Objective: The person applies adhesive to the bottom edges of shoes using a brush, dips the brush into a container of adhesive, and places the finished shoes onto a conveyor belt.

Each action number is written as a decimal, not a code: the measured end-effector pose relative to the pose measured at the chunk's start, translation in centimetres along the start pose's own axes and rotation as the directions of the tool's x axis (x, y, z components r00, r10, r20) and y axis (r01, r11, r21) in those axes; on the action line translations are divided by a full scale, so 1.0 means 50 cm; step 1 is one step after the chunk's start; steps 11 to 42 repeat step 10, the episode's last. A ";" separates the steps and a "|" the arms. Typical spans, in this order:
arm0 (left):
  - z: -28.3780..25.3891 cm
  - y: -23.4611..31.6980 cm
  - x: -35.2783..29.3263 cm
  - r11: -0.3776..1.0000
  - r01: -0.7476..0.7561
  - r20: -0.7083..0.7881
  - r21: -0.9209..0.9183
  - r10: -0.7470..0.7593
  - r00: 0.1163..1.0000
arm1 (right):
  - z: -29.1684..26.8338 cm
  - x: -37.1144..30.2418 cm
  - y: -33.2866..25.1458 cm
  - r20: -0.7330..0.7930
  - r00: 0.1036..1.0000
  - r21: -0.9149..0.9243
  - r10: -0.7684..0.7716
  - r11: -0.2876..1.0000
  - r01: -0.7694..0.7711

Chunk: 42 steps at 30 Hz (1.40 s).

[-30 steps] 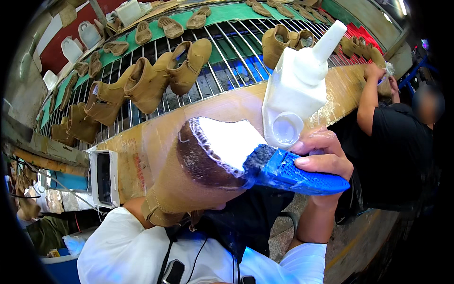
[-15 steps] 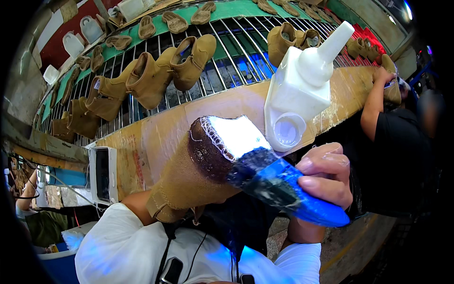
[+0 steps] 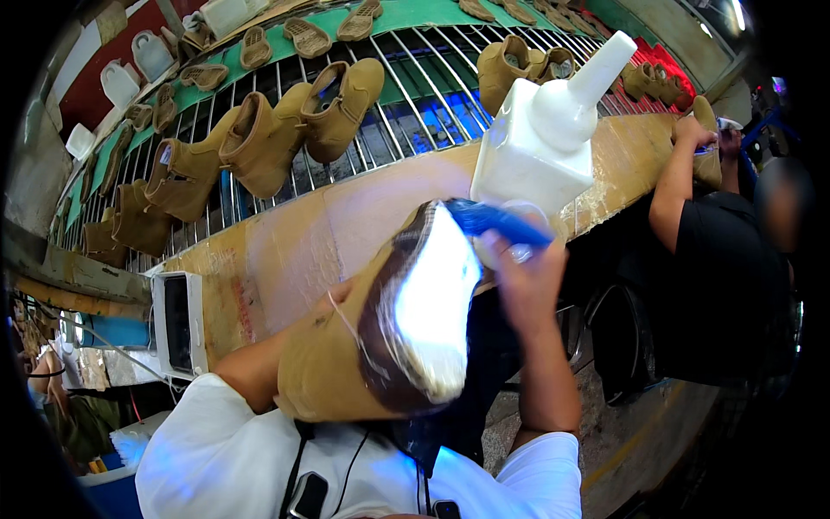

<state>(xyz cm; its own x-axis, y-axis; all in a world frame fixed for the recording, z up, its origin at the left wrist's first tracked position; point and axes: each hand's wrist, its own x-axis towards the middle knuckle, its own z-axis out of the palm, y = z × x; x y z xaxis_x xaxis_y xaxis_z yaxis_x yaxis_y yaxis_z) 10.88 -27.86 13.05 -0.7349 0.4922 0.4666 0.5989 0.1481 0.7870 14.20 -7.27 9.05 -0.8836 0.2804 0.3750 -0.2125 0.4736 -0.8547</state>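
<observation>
A tan ankle boot point(image 3: 333, 372) without an outsole is held up in front of my chest, its bright white, stitched-edged underside turned sideways. A dark wet-looking band runs along the upper beside that underside. My left hand point(image 3: 335, 298) grips the boot from its far left side; most of its fingers are hidden. My right hand point(image 3: 529, 275) is closed around a blue brush point(image 3: 510, 223), whose bristle end touches the top end of the boot's underside. Just behind the brush stands a white squeeze bottle point(image 3: 536, 147) with a long spout; the small cup at its foot is partly covered by my hand.
Beyond the cardboard-covered bench edge point(image 3: 363, 203), a metal-bar rack point(image 3: 406, 95) carries several tan boots point(image 3: 341, 108). Loose soles point(image 3: 307, 39) lie on a green strip behind. A white-framed box point(image 3: 179, 324) sits at left. Another person point(image 3: 718, 277) handles a boot at right.
The boot has turned, showing more of its underside and dark band. My right hand and the brush have moved up and away from me, to the boot's top end.
</observation>
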 end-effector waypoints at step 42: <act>-0.139 -0.166 -0.003 0.275 0.669 0.466 -0.691 -0.537 0.703 | -0.111 -0.025 0.016 -0.120 0.956 0.269 0.268 0.936 -0.229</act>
